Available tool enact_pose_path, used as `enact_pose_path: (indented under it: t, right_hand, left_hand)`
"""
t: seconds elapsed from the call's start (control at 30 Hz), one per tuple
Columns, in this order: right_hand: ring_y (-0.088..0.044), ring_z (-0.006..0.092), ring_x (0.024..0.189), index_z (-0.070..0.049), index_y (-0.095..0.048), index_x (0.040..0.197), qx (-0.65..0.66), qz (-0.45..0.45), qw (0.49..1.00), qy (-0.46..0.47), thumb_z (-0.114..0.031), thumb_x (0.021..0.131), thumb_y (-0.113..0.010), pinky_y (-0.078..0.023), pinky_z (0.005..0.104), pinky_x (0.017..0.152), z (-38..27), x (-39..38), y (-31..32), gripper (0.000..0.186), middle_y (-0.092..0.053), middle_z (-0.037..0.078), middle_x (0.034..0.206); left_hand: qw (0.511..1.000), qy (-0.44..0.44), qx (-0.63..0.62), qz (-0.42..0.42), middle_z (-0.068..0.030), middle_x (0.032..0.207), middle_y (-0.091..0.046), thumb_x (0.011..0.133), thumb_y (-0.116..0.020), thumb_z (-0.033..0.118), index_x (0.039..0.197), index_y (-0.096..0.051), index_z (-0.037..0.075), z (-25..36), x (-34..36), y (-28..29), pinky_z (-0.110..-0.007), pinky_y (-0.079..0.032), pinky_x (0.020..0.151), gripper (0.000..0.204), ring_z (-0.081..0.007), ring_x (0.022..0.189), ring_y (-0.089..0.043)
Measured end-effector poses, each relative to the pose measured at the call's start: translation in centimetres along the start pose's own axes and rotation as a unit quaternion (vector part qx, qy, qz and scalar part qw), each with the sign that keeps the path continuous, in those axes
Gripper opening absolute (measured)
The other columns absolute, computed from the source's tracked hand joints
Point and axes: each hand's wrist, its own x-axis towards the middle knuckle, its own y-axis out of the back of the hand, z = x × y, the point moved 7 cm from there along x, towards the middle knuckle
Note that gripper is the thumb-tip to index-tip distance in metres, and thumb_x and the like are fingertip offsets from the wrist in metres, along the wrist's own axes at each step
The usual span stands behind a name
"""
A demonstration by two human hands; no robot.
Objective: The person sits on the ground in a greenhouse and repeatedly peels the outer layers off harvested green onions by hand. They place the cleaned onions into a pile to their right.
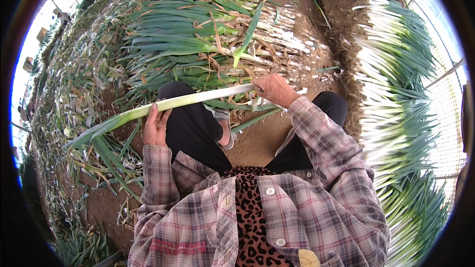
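A long leek (pixel 183 100) lies crosswise over my knees, its white shank to the right and green leaves drooping at the left. My left hand (pixel 157 121) holds it where white turns to green, fingers curled up against it. My right hand (pixel 272 89) is closed on the white root end. Past my knees is a pile of untrimmed leeks (pixel 178 34) with green tops, dry brown leaves and dirty pale shanks.
Stripped leaves and scraps (pixel 74 99) cover the ground at the left. A long row of white leeks (pixel 391 118) lies along the right, roots toward me, beside a soil mound (pixel 346 94). A greenhouse frame and mesh (pixel 440 76) stand at the far right.
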Motion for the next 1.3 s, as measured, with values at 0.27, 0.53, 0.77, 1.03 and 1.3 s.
enact_pose_path:
  t: [0.27, 0.53, 0.77, 1.03, 1.3]
  right_hand:
    - [-0.052, 0.0292, 0.055, -0.003, -0.053, 0.067, 0.047, -0.031, 0.998, -0.007, -0.010, 0.070, -0.052, -0.041, 0.0354, 0.050, 0.6, -0.2, -0.9, 0.008, -0.051, 0.012, 0.059]
    - [-0.053, 0.0302, 0.054, -0.003, -0.059, 0.069, 0.139, -0.029, 0.990, 0.006, -0.016, 0.070, -0.058, -0.043, 0.0366, 0.051, 0.4, -0.7, -0.4, 0.014, -0.053, 0.015, 0.059]
    - [-0.054, 0.0305, 0.055, -0.004, -0.060, 0.069, 0.084, -0.107, 0.990, 0.027, -0.021, 0.071, -0.058, -0.043, 0.0368, 0.052, 0.2, -0.8, -1.5, 0.017, -0.053, 0.015, 0.059]
    - [-0.055, 0.0304, 0.058, -0.004, -0.060, 0.070, 0.101, -0.082, 0.991, 0.020, -0.016, 0.066, -0.059, -0.044, 0.0370, 0.053, 0.1, -1.1, -2.2, 0.012, -0.054, 0.015, 0.059]
    - [-0.054, 0.0306, 0.057, -0.002, -0.060, 0.071, 0.179, -0.044, 0.982, -0.043, -0.013, 0.063, -0.062, -0.042, 0.0376, 0.053, 1.5, -2.1, -3.0, 0.014, -0.055, 0.016, 0.061]
  left_hand:
    - [0.998, -0.023, 0.052, 0.014, -0.0116, 0.094, -0.056, 0.081, -0.055, 0.007, 0.093, -0.050, 0.002, 0.3, -0.3, -0.2, -0.040, -0.050, 0.079, 0.015, -0.0237, 0.093, -0.055]
    - [0.998, -0.031, 0.057, 0.016, -0.0115, 0.091, -0.057, 0.078, -0.058, 0.004, 0.092, -0.050, 0.004, 0.4, -0.4, -0.4, -0.039, -0.052, 0.076, 0.016, -0.0244, 0.091, -0.057]
    - [0.997, -0.038, 0.068, 0.008, -0.0111, 0.090, -0.056, 0.076, -0.059, 0.004, 0.092, -0.047, 0.005, 0.4, -0.5, -0.8, -0.040, -0.052, 0.074, 0.020, -0.0257, 0.091, -0.057]
    - [0.996, -0.037, 0.076, 0.009, -0.0124, 0.090, -0.057, 0.076, -0.059, 0.003, 0.093, -0.046, 0.004, 0.6, -0.7, -1.1, -0.040, -0.052, 0.073, 0.022, -0.0271, 0.091, -0.057]
    - [0.995, -0.045, 0.087, 0.009, -0.0132, 0.091, -0.057, 0.075, -0.059, 0.001, 0.094, -0.046, 0.005, 0.7, -0.9, -1.2, -0.039, -0.053, 0.072, 0.024, -0.0280, 0.092, -0.057]
